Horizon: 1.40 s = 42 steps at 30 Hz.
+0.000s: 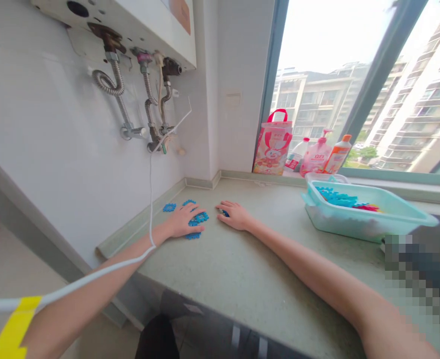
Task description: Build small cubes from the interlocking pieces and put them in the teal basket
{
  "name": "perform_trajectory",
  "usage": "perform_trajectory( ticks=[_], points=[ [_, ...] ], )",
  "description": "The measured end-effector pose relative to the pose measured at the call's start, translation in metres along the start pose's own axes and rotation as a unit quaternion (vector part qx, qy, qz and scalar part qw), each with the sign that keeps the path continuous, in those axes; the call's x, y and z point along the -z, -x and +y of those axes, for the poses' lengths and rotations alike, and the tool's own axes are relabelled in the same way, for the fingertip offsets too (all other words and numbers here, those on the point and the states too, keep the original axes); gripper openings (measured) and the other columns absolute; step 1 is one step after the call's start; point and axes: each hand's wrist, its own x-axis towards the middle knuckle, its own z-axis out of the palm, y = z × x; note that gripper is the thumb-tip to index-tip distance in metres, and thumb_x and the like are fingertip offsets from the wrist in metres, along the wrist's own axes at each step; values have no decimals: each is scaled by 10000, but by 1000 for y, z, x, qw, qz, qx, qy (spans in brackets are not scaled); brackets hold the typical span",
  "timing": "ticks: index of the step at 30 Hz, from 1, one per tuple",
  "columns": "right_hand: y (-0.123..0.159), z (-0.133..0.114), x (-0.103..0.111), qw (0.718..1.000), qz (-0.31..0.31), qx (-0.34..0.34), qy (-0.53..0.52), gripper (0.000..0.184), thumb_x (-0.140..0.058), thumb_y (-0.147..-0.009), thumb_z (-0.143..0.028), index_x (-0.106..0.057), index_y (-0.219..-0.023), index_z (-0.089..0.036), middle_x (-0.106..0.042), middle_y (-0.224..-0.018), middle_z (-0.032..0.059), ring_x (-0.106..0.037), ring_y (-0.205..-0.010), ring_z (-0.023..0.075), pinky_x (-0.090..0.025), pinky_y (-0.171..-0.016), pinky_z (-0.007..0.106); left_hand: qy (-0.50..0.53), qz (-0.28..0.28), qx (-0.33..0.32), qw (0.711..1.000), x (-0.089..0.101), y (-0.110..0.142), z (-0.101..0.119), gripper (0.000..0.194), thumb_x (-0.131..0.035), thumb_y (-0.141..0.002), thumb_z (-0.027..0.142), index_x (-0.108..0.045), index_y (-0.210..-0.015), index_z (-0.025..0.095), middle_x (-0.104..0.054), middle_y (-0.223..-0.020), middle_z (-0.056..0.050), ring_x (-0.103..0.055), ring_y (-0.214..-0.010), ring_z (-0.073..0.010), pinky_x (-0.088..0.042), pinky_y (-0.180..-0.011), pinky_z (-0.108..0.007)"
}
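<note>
My left hand (pixel 181 221) lies palm down on the counter with its fingers spread over several blue interlocking plastic pieces (pixel 199 218). One blue piece (pixel 169 207) lies apart, behind the wrist. Some of the pile is covered by the fingers. To the right of it, my right hand (pixel 237 216) rests on the counter with curled fingers. Between its fingers and thumb shows a small dark blue and yellow piece (pixel 223 213), mostly hidden. A gap of bare counter lies between the two hands.
A pale turquoise tub (pixel 349 222) of blue, red and yellow pieces stands at right. Bottles (pixel 317 155) and a pink bag (pixel 273 149) line the windowsill. A white cable (pixel 151 199) crosses my left forearm. Pipes (pixel 150 99) hang under a wall heater (pixel 141 25).
</note>
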Motion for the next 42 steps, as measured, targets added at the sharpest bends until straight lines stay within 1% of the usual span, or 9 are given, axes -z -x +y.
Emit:
perform_trajectory(
  ticks=[4, 11, 20, 24, 29, 33, 35, 38, 42],
  points=[
    [33, 2, 9, 999, -12, -24, 22, 582, -427, -1078, -494, -527, -1581, -219, -453, -1642, 168, -386, -1545, 334, -303, -1251, 534, 18, -20, -58, 998, -6, -2, 32, 927, -525, -890, 865, -414, -1640, 333, -353, -1708, -136, -308, -1572, -401, -238, -1265, -598],
    [108, 15, 34, 996, -43, -76, 30, 749, -354, -1046, -737, -423, -1646, -294, -295, -1725, 163, -256, -1604, 358, -217, -1272, 600, 63, -22, -159, 985, -19, -21, 95, 985, -566, -848, 886, -360, -1663, 373, -260, -1744, -104, -241, -1600, -414, -169, -1289, -628],
    [172, 41, 53, 988, -17, -147, 47, 732, -350, -1055, -717, -458, -1629, -277, -325, -1712, 165, -280, -1595, 355, -243, -1272, 590, 75, -45, -224, 971, -21, -61, 158, 1024, -547, -836, 909, -338, -1673, 358, -235, -1753, -107, -228, -1605, -408, -190, -1286, -626],
    [187, 45, 57, 985, 0, -164, 49, 702, -384, -1056, -694, -476, -1618, -284, -355, -1701, 154, -297, -1590, 349, -255, -1272, 578, 81, -43, -257, 962, -26, -77, 169, 1021, -553, -843, 897, -322, -1679, 357, -233, -1754, -99, -236, -1604, -403, -188, -1289, -619],
    [187, 43, 61, 984, 4, -171, 52, 592, -424, -1083, -538, -469, -1621, -294, -367, -1699, 133, -311, -1585, 338, -265, -1270, 576, 96, -42, -282, 954, -30, -92, 174, 1020, -564, -839, 897, -346, -1672, 350, -203, -1759, -98, -215, -1609, -411, -149, -1296, -626],
    [185, 39, 65, 982, 0, -178, 57, 562, -437, -1087, -488, -505, -1595, -257, -386, -1684, 157, -317, -1579, 342, -268, -1269, 571, 137, -33, -285, 948, -27, -94, 172, 1046, -470, -860, 928, -245, -1702, 350, -108, -1776, -109, -112, -1629, -415, -55, -1291, -659],
    [185, 36, 67, 983, 21, -172, 56, 532, -477, -1074, -479, -566, -1541, -240, -455, -1635, 163, -392, -1534, 332, -311, -1257, 528, 176, 1, -282, 943, -24, -92, 170, 1025, -358, -890, 936, -237, -1707, 330, -125, -1778, -108, -85, -1633, -411, -7, -1289, -659],
    [186, 33, 69, 984, 66, -161, 46, 472, -552, -1042, -470, -652, -1432, -224, -592, -1456, 153, -556, -1358, 289, -412, -1189, 433, 220, 88, -285, 929, -18, -88, 167, 956, -210, -944, 900, -352, -1669, 294, -322, -1726, -111, -208, -1610, -388, -14, -1307, -607],
    [188, 31, 69, 981, 96, -162, 44, 418, -588, -1021, -463, -688, -1343, -217, -623, -1274, 135, -605, -1216, 268, -462, -1113, 394, 237, 208, -278, 907, -6, -87, 158, 874, -169, -1002, 825, -565, -1491, 219, -586, -1492, -151, -501, -1408, -336, -315, -1239, -491]
  ],
)
